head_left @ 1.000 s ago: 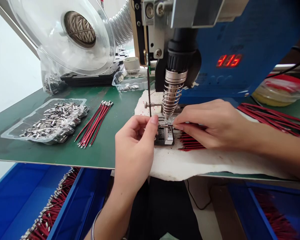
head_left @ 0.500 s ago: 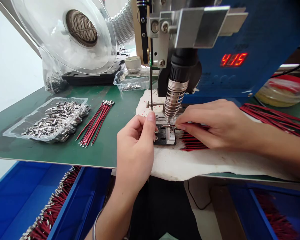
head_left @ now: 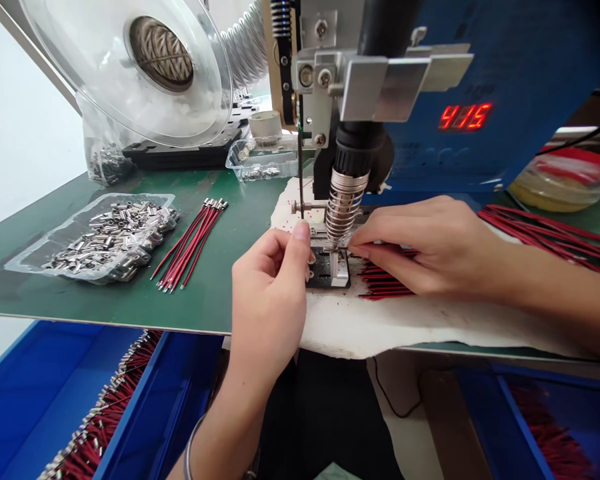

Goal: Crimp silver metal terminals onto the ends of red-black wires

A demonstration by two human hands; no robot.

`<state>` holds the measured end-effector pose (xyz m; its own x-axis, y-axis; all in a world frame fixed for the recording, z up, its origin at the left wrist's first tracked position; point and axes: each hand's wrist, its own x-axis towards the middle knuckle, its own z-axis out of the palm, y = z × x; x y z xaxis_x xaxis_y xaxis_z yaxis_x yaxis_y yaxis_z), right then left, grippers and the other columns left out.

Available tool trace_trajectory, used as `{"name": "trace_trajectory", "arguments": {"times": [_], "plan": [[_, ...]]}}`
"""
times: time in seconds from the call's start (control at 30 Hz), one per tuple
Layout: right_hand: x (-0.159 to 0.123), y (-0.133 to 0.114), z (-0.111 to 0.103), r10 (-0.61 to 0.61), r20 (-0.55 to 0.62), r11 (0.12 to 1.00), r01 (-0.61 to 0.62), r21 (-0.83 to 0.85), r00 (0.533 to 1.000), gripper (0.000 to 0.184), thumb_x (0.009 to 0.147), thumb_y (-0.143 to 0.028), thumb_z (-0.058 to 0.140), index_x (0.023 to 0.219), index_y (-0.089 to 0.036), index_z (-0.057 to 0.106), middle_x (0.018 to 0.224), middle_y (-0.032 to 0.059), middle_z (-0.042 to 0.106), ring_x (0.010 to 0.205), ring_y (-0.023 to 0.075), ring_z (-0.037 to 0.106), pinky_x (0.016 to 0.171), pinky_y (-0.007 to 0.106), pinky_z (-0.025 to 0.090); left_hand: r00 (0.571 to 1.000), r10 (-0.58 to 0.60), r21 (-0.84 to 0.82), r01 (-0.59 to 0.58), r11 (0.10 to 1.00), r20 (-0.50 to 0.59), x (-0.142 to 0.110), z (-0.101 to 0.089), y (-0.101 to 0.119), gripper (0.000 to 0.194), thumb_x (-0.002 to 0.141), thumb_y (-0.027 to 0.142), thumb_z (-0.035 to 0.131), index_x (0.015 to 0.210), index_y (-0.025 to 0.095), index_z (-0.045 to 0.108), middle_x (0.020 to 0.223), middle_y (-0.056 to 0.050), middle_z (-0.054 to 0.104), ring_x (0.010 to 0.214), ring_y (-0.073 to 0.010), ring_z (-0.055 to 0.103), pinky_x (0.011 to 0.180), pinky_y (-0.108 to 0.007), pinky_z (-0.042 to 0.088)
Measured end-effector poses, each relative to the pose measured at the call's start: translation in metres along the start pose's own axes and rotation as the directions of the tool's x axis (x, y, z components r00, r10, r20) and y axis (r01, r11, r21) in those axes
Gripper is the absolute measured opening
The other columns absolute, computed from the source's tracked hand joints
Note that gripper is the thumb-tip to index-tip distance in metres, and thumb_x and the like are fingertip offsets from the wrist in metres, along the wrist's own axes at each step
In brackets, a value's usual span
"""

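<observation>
My left hand is curled in a pinch at the left side of a small black and metal fixture; what its fingertips hold is too small to make out. My right hand lies over a bundle of red and black wires and pinches one wire, feeding its end toward the fixture. Directly above the fixture hangs the coiled tip of a soldering head, mounted on a blue machine with a red display reading 415.
A white cloth covers the green bench. A clear tray of metal sleeves and a small bunch of finished wires lie at left. A clear reel stands behind. Blue bins below hold wires.
The soldering head has come down closer to the fixture. Both hands have stayed at the fixture, shifting only slightly.
</observation>
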<state>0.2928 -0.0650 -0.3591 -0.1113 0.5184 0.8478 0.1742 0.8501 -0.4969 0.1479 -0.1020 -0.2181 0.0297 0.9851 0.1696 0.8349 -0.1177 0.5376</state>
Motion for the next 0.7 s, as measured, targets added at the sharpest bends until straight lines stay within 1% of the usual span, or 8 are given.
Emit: {"name": "trace_trajectory", "arguments": {"times": [0.2,0.47,0.7], "plan": [[-0.0006,0.0005,0.0003,-0.002,0.001,1.000,0.002,-0.009,1.000,0.011,0.095,-0.016,0.054,0.092,-0.017,0.065,0.080,0.0024,0.068,0.067,0.0135,0.060,0.059,0.026,0.040,1.000,-0.005,-0.007,0.005,1.000,0.004,-0.0003,-0.0003,-0.0005,0.043,0.093,0.047,0.063,0.064,0.017,0.053,0.062,0.000,0.045,0.060,-0.0112,0.038,0.054,-0.025,0.032],[-0.0008,-0.0002,0.0008,-0.009,-0.003,0.999,0.009,-0.031,1.000,0.011,0.095,-0.016,0.054,0.093,-0.017,0.064,0.081,0.0027,0.069,0.068,0.0141,0.062,0.058,0.027,0.041,1.000,-0.003,0.041,0.003,0.999,-0.006,0.0000,-0.0005,0.0009,0.040,0.095,0.042,0.060,0.064,0.017,0.053,0.062,0.000,0.045,0.060,-0.0114,0.039,0.054,-0.025,0.033],[-0.0014,-0.0002,0.0008,-0.018,-0.007,0.999,0.018,-0.035,1.000,0.011,0.095,-0.016,0.055,0.094,-0.017,0.065,0.082,0.0028,0.070,0.069,0.0142,0.064,0.059,0.027,0.042,1.000,0.000,0.054,0.001,0.999,-0.007,0.0002,-0.0005,0.0015,0.041,0.094,0.043,0.061,0.064,0.017,0.054,0.062,0.000,0.046,0.059,-0.0113,0.039,0.054,-0.024,0.034]]}}
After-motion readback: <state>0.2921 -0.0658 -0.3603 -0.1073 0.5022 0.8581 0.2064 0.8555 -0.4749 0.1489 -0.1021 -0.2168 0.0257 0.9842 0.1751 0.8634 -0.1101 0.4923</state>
